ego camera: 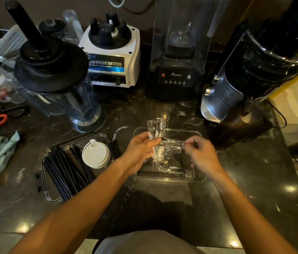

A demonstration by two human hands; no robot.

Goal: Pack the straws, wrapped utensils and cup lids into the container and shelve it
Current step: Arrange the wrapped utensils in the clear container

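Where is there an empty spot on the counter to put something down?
Bare counter lies right of the clear tray, and near the front edge between the arms. It's crowded at the back with blenders and left with the straw container.

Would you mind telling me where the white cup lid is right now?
In the head view, the white cup lid sits left of centre, on the black straws inside the clear container, just left of the left hand.

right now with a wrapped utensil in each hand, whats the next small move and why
Probably lower both clear-wrapped utensils, the one in the left hand and the one in the right hand, into the clear rectangular plastic container directly beneath. Another wrapped utensil already lies inside, and both hands are above it.
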